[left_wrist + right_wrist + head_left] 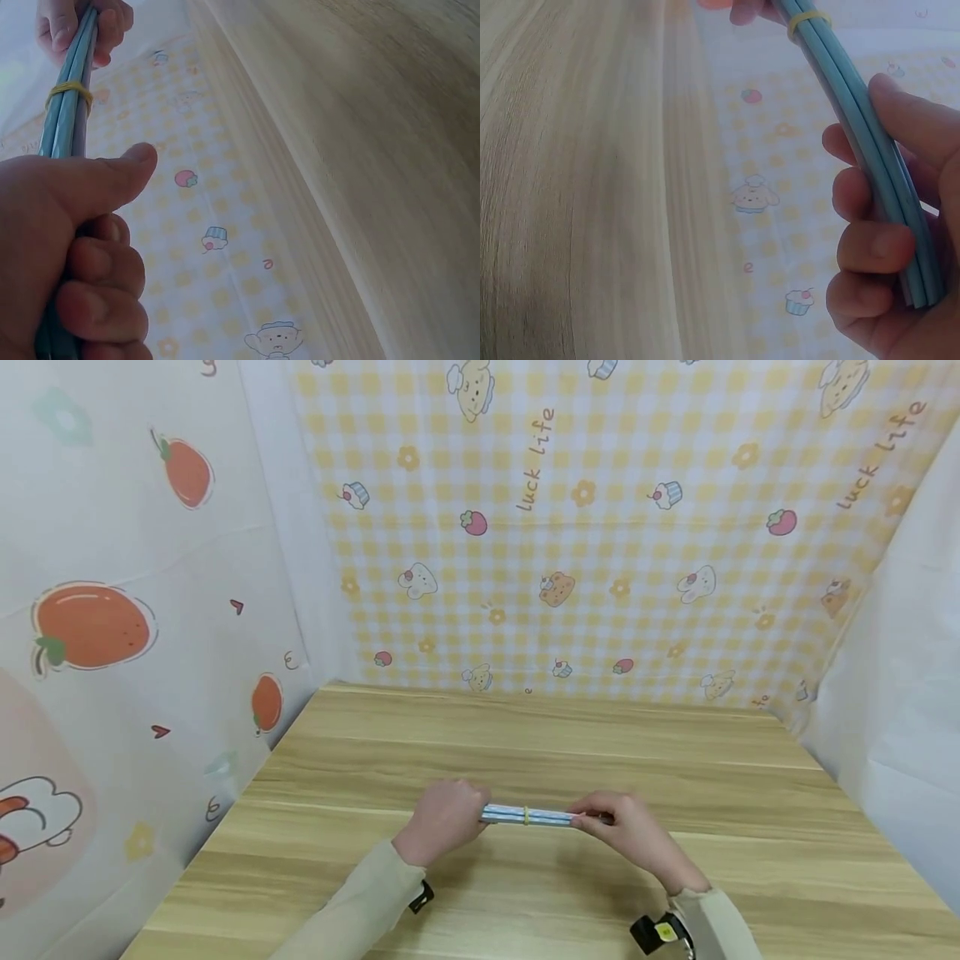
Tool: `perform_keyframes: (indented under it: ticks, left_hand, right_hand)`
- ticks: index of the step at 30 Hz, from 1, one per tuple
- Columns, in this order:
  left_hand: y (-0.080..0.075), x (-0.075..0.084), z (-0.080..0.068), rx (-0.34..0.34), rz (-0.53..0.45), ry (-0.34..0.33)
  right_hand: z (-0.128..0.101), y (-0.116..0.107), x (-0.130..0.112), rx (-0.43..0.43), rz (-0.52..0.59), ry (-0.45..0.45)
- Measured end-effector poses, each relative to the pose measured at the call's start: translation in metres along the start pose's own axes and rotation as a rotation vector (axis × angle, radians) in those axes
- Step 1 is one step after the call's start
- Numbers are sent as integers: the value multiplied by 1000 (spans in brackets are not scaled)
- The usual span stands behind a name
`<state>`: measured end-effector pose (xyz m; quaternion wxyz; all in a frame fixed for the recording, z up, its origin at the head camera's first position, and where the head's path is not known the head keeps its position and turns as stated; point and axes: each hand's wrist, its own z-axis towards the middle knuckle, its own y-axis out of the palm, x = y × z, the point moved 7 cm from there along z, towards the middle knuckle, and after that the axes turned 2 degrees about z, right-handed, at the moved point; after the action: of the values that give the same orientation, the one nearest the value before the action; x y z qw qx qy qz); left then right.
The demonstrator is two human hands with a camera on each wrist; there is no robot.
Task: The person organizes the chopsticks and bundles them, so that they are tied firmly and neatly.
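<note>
A slim bundle of light blue pencils (506, 813) is held level above the wooden table, a hand at either end. Around its middle runs a yellow rubber band (527, 815). My left hand (447, 818) wraps its fingers round the left end, which is mostly hidden in the fist; its thumb (124, 172) lies alongside in the left wrist view. Thumb and fingers of my right hand (622, 822) grip the other end. In the right wrist view the flat ends of the pencils (922, 300) show near that palm.
The wood-grain table (540, 752) extends on all sides of the hands. A yellow checked cloth (600, 552) hangs behind it, with a white printed cloth (225, 552) at the left and a plain white one (900, 635) at the right. Black wrist cameras (648, 933) sit below the sleeves.
</note>
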<state>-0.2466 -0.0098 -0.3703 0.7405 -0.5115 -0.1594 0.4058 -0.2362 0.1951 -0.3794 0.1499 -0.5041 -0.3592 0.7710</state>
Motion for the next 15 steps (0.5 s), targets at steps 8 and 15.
perform_keyframes:
  ticks: [8,15]
  left_hand:
    - [11,-2,-4,-92,-68,70]
    - [19,-8,-6,-146,-238,145]
  right_hand:
    - [1,0,1,20,-22,2]
    - [2,0,7,17,-33,21]
